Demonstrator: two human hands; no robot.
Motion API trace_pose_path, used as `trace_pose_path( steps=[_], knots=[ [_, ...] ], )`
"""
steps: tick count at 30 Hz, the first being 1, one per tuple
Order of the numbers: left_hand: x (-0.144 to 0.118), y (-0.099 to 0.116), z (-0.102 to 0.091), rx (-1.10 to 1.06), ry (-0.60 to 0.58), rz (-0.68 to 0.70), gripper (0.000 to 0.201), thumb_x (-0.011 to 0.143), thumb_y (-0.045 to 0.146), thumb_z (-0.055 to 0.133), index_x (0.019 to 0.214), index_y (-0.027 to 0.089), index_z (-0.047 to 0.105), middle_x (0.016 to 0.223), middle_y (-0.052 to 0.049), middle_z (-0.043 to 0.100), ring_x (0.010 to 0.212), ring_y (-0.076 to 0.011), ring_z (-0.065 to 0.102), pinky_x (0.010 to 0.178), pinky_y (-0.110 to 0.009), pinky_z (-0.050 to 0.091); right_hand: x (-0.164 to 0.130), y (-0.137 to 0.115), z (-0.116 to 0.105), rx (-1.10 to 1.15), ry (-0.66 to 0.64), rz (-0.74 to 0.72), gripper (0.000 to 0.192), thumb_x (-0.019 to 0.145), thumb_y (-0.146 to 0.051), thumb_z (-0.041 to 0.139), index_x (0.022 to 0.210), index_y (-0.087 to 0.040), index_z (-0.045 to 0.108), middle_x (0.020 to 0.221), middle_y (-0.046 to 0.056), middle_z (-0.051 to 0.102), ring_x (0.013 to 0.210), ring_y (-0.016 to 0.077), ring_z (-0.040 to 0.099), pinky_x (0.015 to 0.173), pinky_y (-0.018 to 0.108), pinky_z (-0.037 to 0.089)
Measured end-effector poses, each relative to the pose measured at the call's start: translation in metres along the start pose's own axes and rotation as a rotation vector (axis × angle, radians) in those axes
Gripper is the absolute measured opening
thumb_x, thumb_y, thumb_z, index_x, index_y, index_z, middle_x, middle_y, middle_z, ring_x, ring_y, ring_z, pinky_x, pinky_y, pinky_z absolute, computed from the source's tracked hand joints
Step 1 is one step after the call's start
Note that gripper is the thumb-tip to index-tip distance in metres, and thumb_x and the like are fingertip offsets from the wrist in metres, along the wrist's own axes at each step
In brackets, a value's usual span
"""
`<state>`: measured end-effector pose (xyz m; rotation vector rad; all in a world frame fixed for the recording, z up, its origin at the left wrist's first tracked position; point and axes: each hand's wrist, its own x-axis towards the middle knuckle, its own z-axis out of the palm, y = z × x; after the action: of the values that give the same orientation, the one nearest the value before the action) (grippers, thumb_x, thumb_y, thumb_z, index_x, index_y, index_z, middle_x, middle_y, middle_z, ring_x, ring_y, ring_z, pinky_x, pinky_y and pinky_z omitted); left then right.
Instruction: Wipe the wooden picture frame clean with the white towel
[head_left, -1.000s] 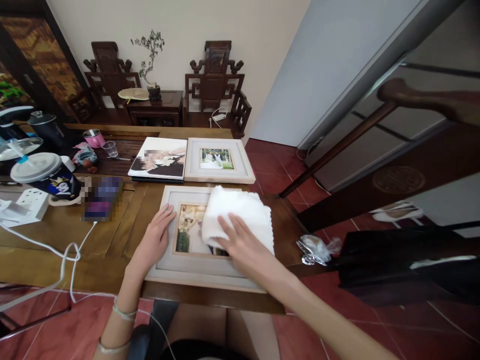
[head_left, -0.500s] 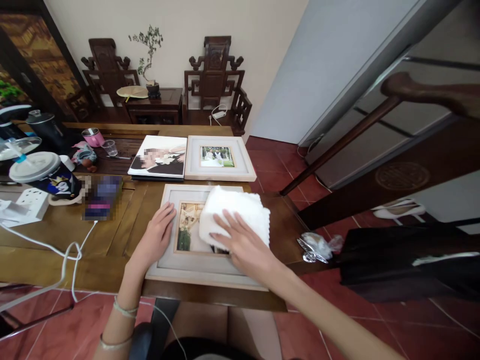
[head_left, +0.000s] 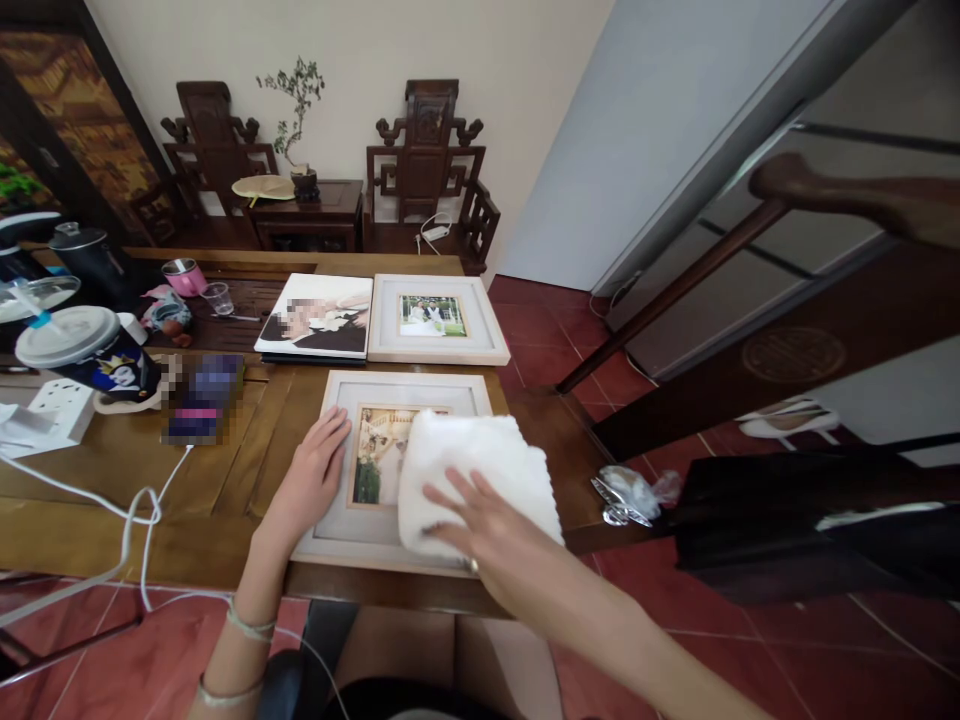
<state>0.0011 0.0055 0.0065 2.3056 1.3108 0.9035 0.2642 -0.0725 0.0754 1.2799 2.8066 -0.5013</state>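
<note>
A light wooden picture frame [head_left: 442, 380] lies flat near the table's front edge, its photo [head_left: 373, 455] partly covered. My left hand [head_left: 319, 470] rests on the frame's left border, fingers stretched out and close together. A white cloth [head_left: 476, 440] with a scalloped edge is spread over the frame's right and lower part. My right hand [head_left: 487, 525] presses flat on this cloth with its fingers apart; the palm's underside is hidden.
Behind lie a photo album [head_left: 319, 318] and a second framed photo [head_left: 450, 345]. To the left are a phone [head_left: 202, 400] with a white cable, a lidded cup [head_left: 97, 350] and a pink mug [head_left: 184, 277]. A dark wooden chair [head_left: 720, 340] stands on the right.
My right hand and the white cloth have slid down toward the frame's near edge, uncovering more of the photo. My left hand stays on the left border.
</note>
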Motion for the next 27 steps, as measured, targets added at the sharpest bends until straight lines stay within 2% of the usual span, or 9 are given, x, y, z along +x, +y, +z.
trace_pose_path(
  steps=[3,6,9,11,16,19,23,27],
  knots=[
    [0.0,0.001,-0.001,0.008,-0.014,-0.017,0.041,0.097,0.022,0.036,0.133,0.016,0.053,0.144,-0.014,0.048,0.14,-0.0251,0.035,0.115,-0.051,0.031,-0.024,-0.02,-0.005,0.115,-0.089,-0.04,0.07,0.066,0.008,0.044,0.124,-0.025,0.062,0.149,0.004,0.043,0.142,0.0302,0.026,0.114,0.053,0.028],
    [0.0,0.002,-0.001,0.021,-0.028,-0.024,0.041,0.097,0.021,0.035,0.134,0.016,0.052,0.144,-0.014,0.048,0.141,-0.0251,0.034,0.115,-0.052,0.031,-0.023,-0.022,0.002,0.132,-0.058,-0.062,0.073,0.065,0.009,0.042,0.127,-0.025,0.06,0.151,0.002,0.039,0.143,0.0279,0.022,0.115,0.051,0.026],
    [0.0,0.001,-0.001,0.03,-0.042,-0.025,0.041,0.097,0.021,0.035,0.134,0.016,0.052,0.145,-0.015,0.047,0.141,-0.0248,0.033,0.114,-0.052,0.031,0.0,-0.006,0.015,0.067,0.081,-0.046,0.068,0.066,0.006,0.048,0.128,-0.02,0.06,0.153,0.008,0.035,0.144,0.0332,0.013,0.115,0.057,0.022],
    [0.0,0.001,-0.001,0.023,-0.042,-0.022,0.041,0.097,0.021,0.036,0.135,0.018,0.052,0.145,-0.014,0.047,0.141,-0.0246,0.033,0.114,-0.051,0.032,0.02,0.012,0.018,0.004,0.157,-0.034,0.063,0.069,0.002,0.052,0.128,-0.017,0.06,0.153,0.012,0.035,0.144,0.0354,0.012,0.115,0.058,0.02],
    [-0.001,-0.002,0.0,0.022,-0.047,-0.016,0.041,0.098,0.022,0.036,0.135,0.019,0.051,0.146,-0.014,0.046,0.142,-0.0249,0.033,0.113,-0.052,0.033,0.068,0.056,0.002,-0.192,0.258,0.022,0.054,0.078,-0.006,0.055,0.131,-0.014,0.057,0.152,0.013,0.035,0.143,0.0375,0.016,0.114,0.062,0.014],
    [-0.001,-0.004,0.002,0.031,-0.027,-0.016,0.04,0.098,0.022,0.036,0.135,0.018,0.051,0.145,-0.014,0.046,0.141,-0.0248,0.033,0.113,-0.052,0.033,0.085,0.063,-0.004,-0.25,0.299,0.049,0.049,0.083,-0.007,0.051,0.131,-0.016,0.058,0.152,0.01,0.036,0.143,0.0403,0.011,0.11,0.07,0.01],
    [-0.001,-0.005,0.004,0.015,0.005,-0.006,0.041,0.098,0.021,0.036,0.135,0.018,0.051,0.145,-0.015,0.047,0.141,-0.0244,0.034,0.113,-0.052,0.034,0.08,0.047,0.003,-0.23,0.208,0.026,0.055,0.08,-0.002,0.049,0.132,-0.016,0.057,0.152,0.011,0.037,0.143,0.0417,0.014,0.108,0.072,0.015],
    [-0.001,-0.003,0.004,0.02,0.009,-0.022,0.041,0.098,0.022,0.036,0.135,0.016,0.051,0.145,-0.015,0.046,0.141,-0.0247,0.034,0.113,-0.052,0.033,0.043,0.015,0.002,-0.066,0.033,-0.07,0.063,0.074,0.004,0.046,0.131,-0.019,0.057,0.151,0.01,0.038,0.143,0.039,0.015,0.108,0.07,0.018]
  ],
)
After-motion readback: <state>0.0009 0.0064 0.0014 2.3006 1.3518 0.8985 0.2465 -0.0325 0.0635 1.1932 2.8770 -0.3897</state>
